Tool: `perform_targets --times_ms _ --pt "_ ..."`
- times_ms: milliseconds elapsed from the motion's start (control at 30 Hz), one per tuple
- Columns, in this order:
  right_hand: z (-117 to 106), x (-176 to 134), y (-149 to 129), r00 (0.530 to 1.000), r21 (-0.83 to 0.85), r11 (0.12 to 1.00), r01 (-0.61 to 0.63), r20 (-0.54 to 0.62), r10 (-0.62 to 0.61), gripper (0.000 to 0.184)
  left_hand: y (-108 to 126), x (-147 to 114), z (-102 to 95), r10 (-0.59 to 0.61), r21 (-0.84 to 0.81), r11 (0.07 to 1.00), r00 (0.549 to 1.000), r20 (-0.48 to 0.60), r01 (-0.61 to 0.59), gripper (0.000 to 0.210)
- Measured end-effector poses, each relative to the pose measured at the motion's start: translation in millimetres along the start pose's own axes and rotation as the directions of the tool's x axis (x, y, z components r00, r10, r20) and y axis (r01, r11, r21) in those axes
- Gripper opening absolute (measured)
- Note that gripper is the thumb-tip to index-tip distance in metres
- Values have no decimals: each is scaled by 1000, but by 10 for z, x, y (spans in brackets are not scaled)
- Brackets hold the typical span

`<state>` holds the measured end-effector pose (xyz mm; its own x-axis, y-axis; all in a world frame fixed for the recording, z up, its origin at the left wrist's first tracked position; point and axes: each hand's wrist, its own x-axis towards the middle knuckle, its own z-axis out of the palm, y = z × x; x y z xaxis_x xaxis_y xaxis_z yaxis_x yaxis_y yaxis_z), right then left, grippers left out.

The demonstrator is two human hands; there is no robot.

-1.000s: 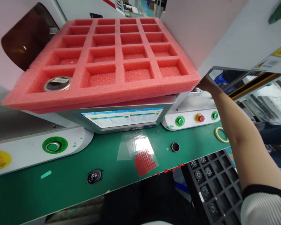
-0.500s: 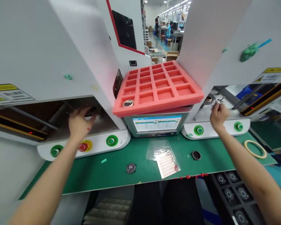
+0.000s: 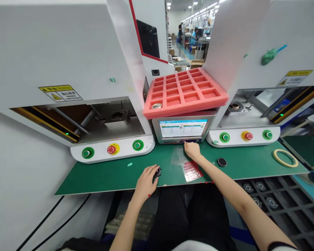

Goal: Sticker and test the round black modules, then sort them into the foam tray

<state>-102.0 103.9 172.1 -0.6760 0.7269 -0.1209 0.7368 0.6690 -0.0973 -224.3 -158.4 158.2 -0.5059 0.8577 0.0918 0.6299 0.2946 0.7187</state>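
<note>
My left hand (image 3: 146, 182) is over the near part of the green bench, its fingers and thumb around the edge of a dark round watch body (image 3: 157, 172) that lies there. The fingers partly cover this watch body. My right hand (image 3: 193, 150) is curled, its fingertips at the lower frame of the monitor (image 3: 183, 129), by a small button; nothing shows in the hand. Under my right wrist lies a clear sheet of small red stickers (image 3: 192, 171). A second round watch body (image 3: 222, 162) rests on the bench to the right.
Two white press machines with green buttons and red stops (image 3: 111, 149) flank the monitor. A pink foam tray (image 3: 185, 108) with one round metal part sits on top of it. A tape ring (image 3: 285, 158) lies right. Below stands a black tray (image 3: 267, 190) of round parts.
Both hands have come out of the machine openings: the left to the watch body on the bench, the right to the monitor's lower frame. The machines' small red lights are now green.
</note>
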Motion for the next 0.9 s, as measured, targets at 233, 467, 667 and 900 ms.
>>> perform_targets --times_ms 233,467,667,900 --pt "-193 -155 -118 997 287 956 -58 -33 70 36 83 111 85 -248 -465 863 968 -50 197 28" --pt "-218 -1273 -283 975 677 715 178 -219 -34 29 662 -146 284 -516 -872 298 834 194 388 21" --pt "-121 -2071 -258 933 880 351 321 -357 39 11 1239 -568 616 -521 -930 62 806 280 363 9" --pt "-130 -2457 -92 885 910 36 412 -409 221 18 1423 -963 700 -116 -793 608 992 -49 32 18"
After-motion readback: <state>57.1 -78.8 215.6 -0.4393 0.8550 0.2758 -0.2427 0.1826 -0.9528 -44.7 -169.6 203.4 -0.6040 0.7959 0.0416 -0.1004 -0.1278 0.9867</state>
